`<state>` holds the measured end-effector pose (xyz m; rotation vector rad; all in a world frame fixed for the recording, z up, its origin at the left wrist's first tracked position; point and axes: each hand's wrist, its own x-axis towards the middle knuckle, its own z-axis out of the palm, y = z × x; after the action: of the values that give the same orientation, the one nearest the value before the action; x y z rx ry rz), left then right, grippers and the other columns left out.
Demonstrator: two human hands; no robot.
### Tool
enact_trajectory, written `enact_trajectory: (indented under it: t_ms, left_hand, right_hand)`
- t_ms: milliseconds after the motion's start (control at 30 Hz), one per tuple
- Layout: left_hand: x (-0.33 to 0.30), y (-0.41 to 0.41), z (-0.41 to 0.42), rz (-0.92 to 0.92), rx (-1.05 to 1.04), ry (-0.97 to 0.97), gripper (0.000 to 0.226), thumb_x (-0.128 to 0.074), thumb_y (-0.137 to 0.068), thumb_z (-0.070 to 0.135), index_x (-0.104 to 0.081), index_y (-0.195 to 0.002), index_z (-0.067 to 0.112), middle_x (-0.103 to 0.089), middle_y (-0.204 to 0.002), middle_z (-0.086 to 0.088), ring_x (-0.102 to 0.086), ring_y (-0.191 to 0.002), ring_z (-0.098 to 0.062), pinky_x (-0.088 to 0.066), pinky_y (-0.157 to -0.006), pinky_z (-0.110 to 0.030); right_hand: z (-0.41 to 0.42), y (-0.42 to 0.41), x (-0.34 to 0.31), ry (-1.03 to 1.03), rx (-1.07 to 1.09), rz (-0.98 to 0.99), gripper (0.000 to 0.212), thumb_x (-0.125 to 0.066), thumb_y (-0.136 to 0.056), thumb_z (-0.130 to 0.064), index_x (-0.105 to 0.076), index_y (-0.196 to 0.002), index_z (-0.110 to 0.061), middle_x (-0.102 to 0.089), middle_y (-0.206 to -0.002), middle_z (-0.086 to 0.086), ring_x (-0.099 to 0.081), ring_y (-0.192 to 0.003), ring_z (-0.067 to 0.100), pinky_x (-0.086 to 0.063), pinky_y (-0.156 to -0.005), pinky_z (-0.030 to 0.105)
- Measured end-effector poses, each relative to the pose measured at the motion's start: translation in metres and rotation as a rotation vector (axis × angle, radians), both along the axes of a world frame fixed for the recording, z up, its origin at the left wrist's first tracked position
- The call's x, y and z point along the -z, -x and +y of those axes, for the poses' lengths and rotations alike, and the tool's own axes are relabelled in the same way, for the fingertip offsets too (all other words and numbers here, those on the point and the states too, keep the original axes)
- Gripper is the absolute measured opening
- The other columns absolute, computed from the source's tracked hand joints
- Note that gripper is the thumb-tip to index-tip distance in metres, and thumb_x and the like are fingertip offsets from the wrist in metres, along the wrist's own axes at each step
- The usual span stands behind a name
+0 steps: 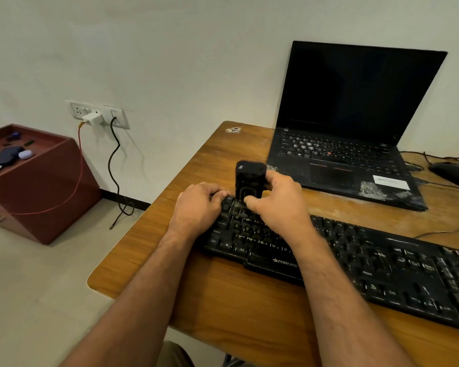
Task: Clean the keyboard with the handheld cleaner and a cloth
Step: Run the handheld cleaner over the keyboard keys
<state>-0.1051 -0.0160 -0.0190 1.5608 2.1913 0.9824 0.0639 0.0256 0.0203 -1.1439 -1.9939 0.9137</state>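
Note:
A long black keyboard point(355, 260) lies across the wooden desk point(236, 300). A small black handheld cleaner point(249, 178) stands upright on the keyboard's top-left corner, nozzle down on the keys. My right hand point(278, 200) grips the cleaner from the right side. My left hand point(199, 205) rests curled on the keyboard's left end, its fingertips pressing on that edge. No cloth is in sight.
An open black laptop point(350, 144) with a dark screen stands behind the keyboard. A black mouse point(453, 173) and cables lie at the far right. A dark red cabinet point(35, 181) with small items stands on the floor at the left, below a wall socket point(96, 113).

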Motion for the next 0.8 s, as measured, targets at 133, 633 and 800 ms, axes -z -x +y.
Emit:
enact_trajectory:
  t_ms: [133,633,800]
  left_hand:
    - [0.001,0.0,0.0,-0.027,-0.011,0.004,0.02,-0.054,-0.101,0.034,-0.072,-0.092,0.036,-0.066,-0.088,0.017,-0.061,-0.086,-0.007,-0.052,-0.092,-0.036]
    - [0.001,-0.001,0.0,-0.006,-0.014,0.011,0.022,-0.056,-0.101,0.034,-0.067,-0.083,0.038,-0.065,-0.09,0.015,-0.061,-0.088,-0.008,-0.051,-0.091,-0.035]
    - [0.001,-0.001,0.0,0.02,-0.011,-0.015,0.031,-0.055,-0.1,0.028,-0.061,-0.071,0.036,-0.06,-0.073,0.019,-0.056,-0.07,-0.002,-0.049,-0.075,-0.031]
  right_hand:
    - [0.008,-0.005,0.0,-0.038,0.078,-0.016,0.034,-0.075,-0.08,-0.014,-0.068,-0.108,-0.03,-0.069,-0.091,-0.014,-0.067,-0.072,0.006,-0.053,-0.062,0.018]
    - [0.0,-0.008,0.0,0.031,0.048,0.06,0.041,-0.073,-0.079,-0.005,-0.067,-0.112,-0.03,-0.068,-0.092,-0.018,-0.07,-0.07,0.01,-0.06,-0.065,0.03]
    - [-0.019,-0.014,0.0,0.159,-0.154,0.15,0.047,-0.076,-0.079,0.0,-0.066,-0.112,-0.032,-0.071,-0.096,-0.016,-0.071,-0.077,0.004,-0.058,-0.063,0.02]
